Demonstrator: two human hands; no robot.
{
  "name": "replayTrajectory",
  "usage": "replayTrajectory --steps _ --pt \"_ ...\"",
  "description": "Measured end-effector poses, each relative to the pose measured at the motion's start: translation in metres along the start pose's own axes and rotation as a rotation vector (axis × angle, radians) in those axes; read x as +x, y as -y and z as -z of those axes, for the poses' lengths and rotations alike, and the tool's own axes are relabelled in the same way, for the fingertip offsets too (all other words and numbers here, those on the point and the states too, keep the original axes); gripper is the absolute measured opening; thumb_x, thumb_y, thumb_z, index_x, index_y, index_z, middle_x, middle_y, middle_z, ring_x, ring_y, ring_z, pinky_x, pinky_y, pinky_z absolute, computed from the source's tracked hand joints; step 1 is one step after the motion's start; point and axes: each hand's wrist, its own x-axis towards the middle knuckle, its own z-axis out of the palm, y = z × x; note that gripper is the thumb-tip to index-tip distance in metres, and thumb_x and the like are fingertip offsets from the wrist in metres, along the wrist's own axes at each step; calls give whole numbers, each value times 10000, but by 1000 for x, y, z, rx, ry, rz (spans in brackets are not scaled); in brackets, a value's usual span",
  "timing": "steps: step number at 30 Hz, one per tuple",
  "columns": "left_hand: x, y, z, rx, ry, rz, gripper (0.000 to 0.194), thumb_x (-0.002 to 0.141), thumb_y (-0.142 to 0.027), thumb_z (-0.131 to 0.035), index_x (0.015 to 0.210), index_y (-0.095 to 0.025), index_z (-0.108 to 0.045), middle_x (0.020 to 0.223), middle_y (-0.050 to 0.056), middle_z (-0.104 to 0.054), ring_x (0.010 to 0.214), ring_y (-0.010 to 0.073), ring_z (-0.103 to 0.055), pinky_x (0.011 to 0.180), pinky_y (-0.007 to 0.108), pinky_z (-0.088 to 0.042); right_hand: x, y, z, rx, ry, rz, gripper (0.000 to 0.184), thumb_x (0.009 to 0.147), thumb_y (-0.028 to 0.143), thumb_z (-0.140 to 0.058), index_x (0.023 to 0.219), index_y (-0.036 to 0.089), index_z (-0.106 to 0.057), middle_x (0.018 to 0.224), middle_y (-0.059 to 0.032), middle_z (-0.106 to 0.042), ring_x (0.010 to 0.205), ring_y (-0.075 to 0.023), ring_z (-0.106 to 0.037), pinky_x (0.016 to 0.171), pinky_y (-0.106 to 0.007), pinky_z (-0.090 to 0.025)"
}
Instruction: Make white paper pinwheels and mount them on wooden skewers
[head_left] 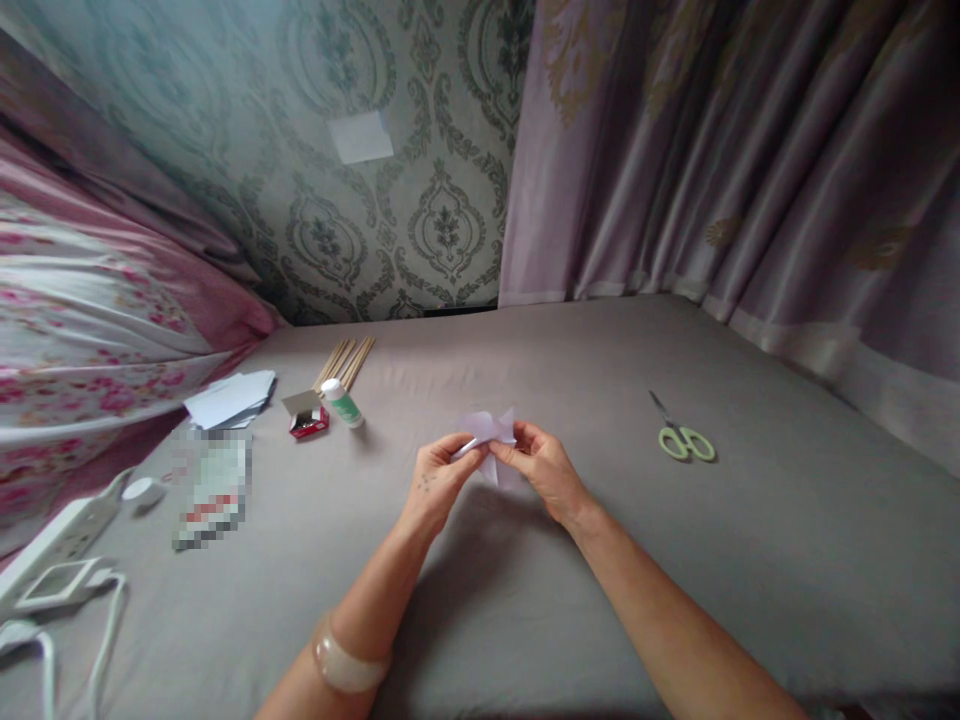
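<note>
- Left grip [442, 478] and right grip [551, 470] each pinch folded lilac paper [491, 428] over the middle of the grey sheet [525, 360]; opposed thumbs probably stop the flaps springing open.
- Scissors [673, 426] lie toward right edge, handles nearer the person, presumably for easy pick-up.
- White-capped bottle [343, 404], open red box [309, 428], wooden sticks [360, 360]: grouped toward far-left corner, likely keeping the middle workable.

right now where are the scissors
In the head view, the scissors lie open on the gray sheet, over to the right of the right hand, with the purple curtain beyond them.
</note>
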Motion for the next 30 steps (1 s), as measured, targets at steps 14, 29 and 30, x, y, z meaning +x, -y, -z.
replayTrajectory --steps 14,29,30 --pt "1 2 -1 -24 -20 22 299 602 -321 -788 845 -148 -757 806 35 -730 683 126 -595 672 221 -443 1 -1 -1 64 -118 33 463 522 344 -825 902 197 -604 806 -6 -712 734 -170 -647 717 -294 -496" --pt "0 1 -1 -23 -10 47 262 587 -292 -773 786 -125 -744 708 33 -703 635 124 -573 626 224 -424 -2 6 1 0 -51 -55 331 507 377 -821 735 171 -697 727 -18 -709 660 -167 -617 657 -289 -471" --pt "0 1 -1 -17 -14 53 255 583 -292 -775 773 -125 -741 693 28 -698 627 123 -571 624 225 -423 -2 6 2 -9 -49 -52 330 511 385 -819 731 169 -699 722 -19 -707 657 -168 -615 648 -287 -467"
